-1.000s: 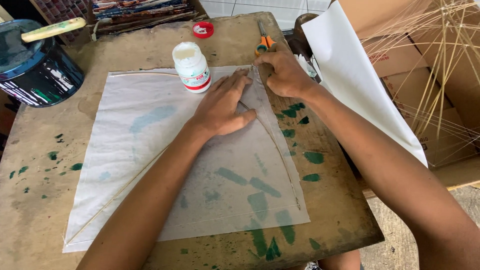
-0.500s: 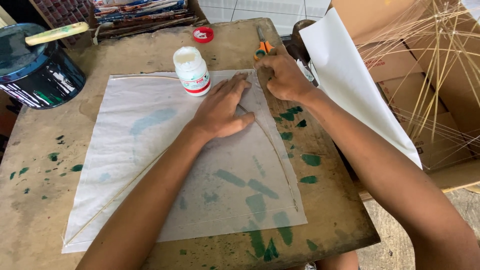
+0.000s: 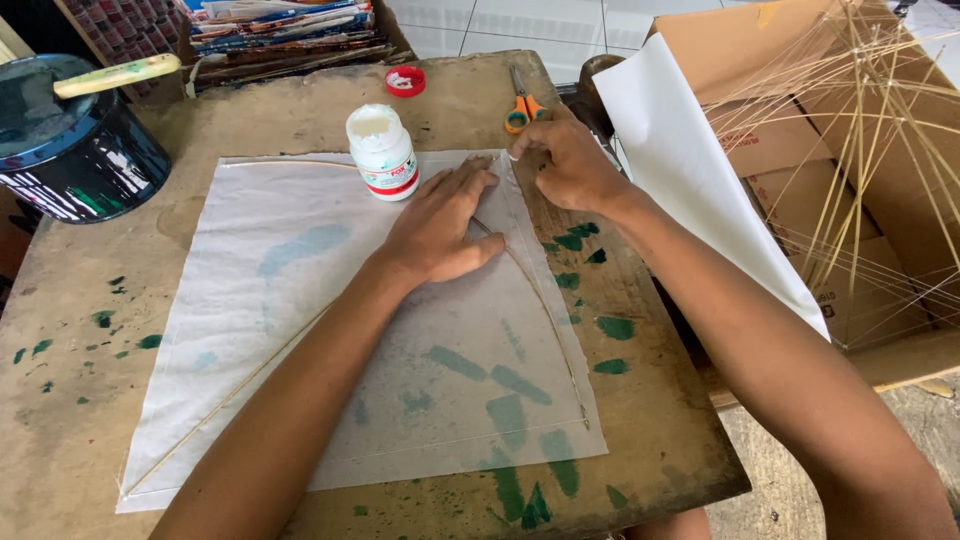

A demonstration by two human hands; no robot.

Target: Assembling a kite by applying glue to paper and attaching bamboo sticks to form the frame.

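On paper (image 3: 300,300), left hand (image 3: 440,225) flat.

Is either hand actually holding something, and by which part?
Neither grips anything: left hand presses flat on the thin paper sheet; right hand fingertips press its top right corner.

Open paper low, clutter up top

Glue bottle (image 3: 381,152) at 12 o'clock of the left hand (image 3: 440,225), scissors (image 3: 523,105) beyond; paper sheet (image 3: 300,330) lies open toward 7.

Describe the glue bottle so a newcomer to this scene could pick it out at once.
Start at the paint-stained wooden table and find the thin white paper sheet spread on it. At the sheet's far edge, just beyond the left hand, stands the glue bottle: the only upright white container, open-topped, red-banded.
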